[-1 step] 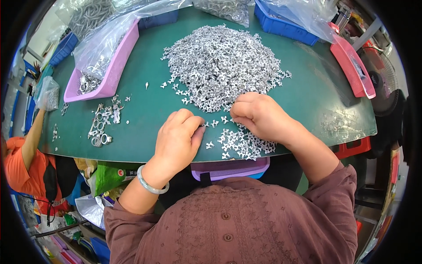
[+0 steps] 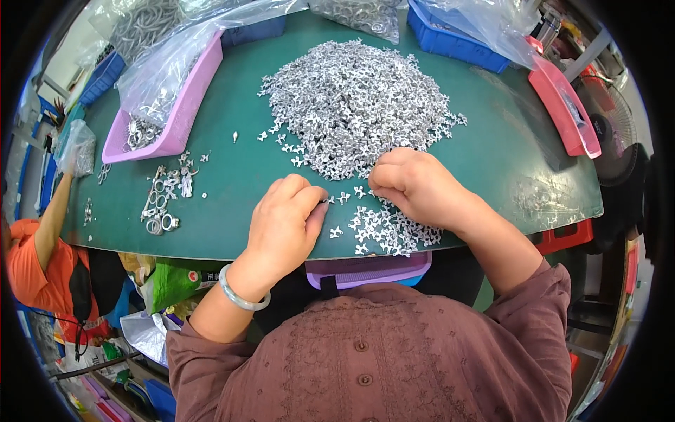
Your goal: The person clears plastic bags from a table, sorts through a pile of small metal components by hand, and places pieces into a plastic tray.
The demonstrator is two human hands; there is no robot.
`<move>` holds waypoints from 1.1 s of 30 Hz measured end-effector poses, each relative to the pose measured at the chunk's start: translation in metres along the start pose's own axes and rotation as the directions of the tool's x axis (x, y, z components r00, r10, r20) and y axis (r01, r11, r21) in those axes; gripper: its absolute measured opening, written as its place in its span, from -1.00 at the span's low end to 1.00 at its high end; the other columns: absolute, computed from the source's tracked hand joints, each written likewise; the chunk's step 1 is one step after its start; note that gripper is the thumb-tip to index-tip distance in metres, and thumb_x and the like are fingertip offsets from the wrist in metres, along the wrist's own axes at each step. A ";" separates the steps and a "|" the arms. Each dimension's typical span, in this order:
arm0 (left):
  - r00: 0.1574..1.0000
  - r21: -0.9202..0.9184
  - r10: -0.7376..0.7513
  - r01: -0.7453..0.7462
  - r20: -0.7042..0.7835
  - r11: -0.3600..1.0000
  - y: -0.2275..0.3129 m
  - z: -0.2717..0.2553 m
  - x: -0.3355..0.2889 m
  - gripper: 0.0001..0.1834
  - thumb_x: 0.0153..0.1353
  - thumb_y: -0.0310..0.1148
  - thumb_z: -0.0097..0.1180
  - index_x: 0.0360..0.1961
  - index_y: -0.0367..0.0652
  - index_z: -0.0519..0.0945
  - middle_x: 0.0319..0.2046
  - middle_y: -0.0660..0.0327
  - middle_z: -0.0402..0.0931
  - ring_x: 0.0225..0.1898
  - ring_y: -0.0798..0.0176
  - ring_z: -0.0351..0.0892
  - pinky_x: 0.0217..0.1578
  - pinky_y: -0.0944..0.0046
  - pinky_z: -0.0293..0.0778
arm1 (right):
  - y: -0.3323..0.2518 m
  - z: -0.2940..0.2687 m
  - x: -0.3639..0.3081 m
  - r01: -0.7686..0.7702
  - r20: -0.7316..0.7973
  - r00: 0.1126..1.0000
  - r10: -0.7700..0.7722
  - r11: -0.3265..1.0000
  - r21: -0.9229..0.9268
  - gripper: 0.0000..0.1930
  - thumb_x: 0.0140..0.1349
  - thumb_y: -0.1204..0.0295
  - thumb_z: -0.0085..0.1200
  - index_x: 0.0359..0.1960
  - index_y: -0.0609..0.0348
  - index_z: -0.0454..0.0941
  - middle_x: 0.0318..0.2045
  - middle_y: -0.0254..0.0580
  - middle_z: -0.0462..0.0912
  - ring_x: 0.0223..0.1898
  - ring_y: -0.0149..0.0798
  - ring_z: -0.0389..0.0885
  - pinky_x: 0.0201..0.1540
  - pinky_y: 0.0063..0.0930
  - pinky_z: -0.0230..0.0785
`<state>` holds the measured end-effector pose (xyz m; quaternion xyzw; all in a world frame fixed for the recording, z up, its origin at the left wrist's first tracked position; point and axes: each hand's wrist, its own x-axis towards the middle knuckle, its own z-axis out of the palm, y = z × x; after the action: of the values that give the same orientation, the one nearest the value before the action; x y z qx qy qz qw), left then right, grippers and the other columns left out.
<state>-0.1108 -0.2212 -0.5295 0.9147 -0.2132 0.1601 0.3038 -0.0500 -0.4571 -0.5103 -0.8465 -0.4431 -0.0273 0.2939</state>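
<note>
A large heap of small silver metal pieces (image 2: 355,98), each with several short arms, lies on the green tabletop. My left hand (image 2: 285,218), a pale bangle (image 2: 239,292) at its wrist, is closed with thumb and forefinger together. One silver piece touches or lies right by those fingertips; whether they grip it I cannot tell. At the heap's near edge my right hand (image 2: 415,184) is closed in a pinch, and its fingers hide whatever is in them. Between my hands and the table's near edge spreads a smaller group of the same pieces (image 2: 390,228).
Left of the heap stands a pink tray (image 2: 176,126) with a plastic bag and metal parts. Metal rings (image 2: 158,207) lie near it. A blue bin (image 2: 457,39) and a red tray (image 2: 562,105) are at the right. A purple tray (image 2: 369,269) sits below the table edge. Another person's arm (image 2: 56,211) reaches in at far left.
</note>
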 end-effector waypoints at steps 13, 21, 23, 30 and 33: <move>0.999 -0.035 -0.001 0.002 0.039 0.999 -0.002 -0.007 -0.002 -0.74 0.07 -0.58 0.26 -0.17 -0.22 0.65 -0.35 0.13 0.50 -0.28 0.03 0.54 -0.24 0.13 0.47 | 0.001 -0.005 -0.008 -0.071 -0.072 0.995 0.069 0.997 -0.035 -0.95 0.17 0.50 0.14 -0.35 0.16 0.60 -0.39 -0.13 0.57 -0.25 0.03 0.59 -0.22 -0.13 0.46; 0.999 -0.025 0.027 -0.026 0.018 0.999 -0.003 -0.003 -0.003 -0.76 0.06 -0.58 0.28 -0.19 -0.21 0.66 -0.36 0.15 0.49 -0.30 0.04 0.52 -0.27 0.14 0.45 | -0.002 0.000 -0.008 -0.112 0.000 0.994 0.113 0.989 -0.100 -0.90 0.16 0.45 0.19 -0.29 0.11 0.62 -0.40 -0.18 0.55 -0.26 -0.02 0.60 -0.23 -0.14 0.48; 1.000 -0.018 0.024 -0.024 0.011 1.000 -0.002 -0.002 -0.003 -0.76 0.05 -0.58 0.28 -0.20 -0.21 0.66 -0.37 0.15 0.49 -0.31 0.04 0.52 -0.27 0.14 0.45 | -0.003 -0.001 -0.008 -0.113 0.003 0.993 0.114 0.988 -0.103 -0.90 0.16 0.46 0.18 -0.28 0.12 0.62 -0.39 -0.18 0.55 -0.26 -0.02 0.59 -0.23 -0.14 0.48; 1.000 -0.018 0.018 -0.018 0.002 1.000 -0.003 0.000 -0.005 -0.76 0.07 -0.62 0.24 -0.19 -0.21 0.68 -0.38 0.15 0.48 -0.32 0.05 0.50 -0.27 0.15 0.45 | -0.006 -0.002 -0.012 -0.061 0.044 0.997 0.065 0.994 -0.090 -0.87 0.12 0.54 0.12 -0.28 0.17 0.62 -0.33 -0.14 0.53 -0.22 -0.03 0.57 -0.21 -0.14 0.47; 1.000 -0.028 0.020 -0.020 -0.017 0.999 -0.004 0.000 -0.007 -0.75 0.07 -0.63 0.23 -0.18 -0.22 0.68 -0.37 0.14 0.49 -0.31 0.05 0.50 -0.27 0.15 0.45 | -0.009 -0.005 -0.016 -0.021 0.066 0.997 0.028 0.995 -0.095 -0.78 0.07 0.61 0.14 -0.21 0.21 0.63 -0.33 -0.15 0.52 -0.25 -0.03 0.55 -0.22 -0.19 0.46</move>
<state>-0.1145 -0.2158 -0.5344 0.9069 -0.2219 0.1677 0.3166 -0.0657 -0.4669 -0.5069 -0.8652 -0.4404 -0.0161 0.2392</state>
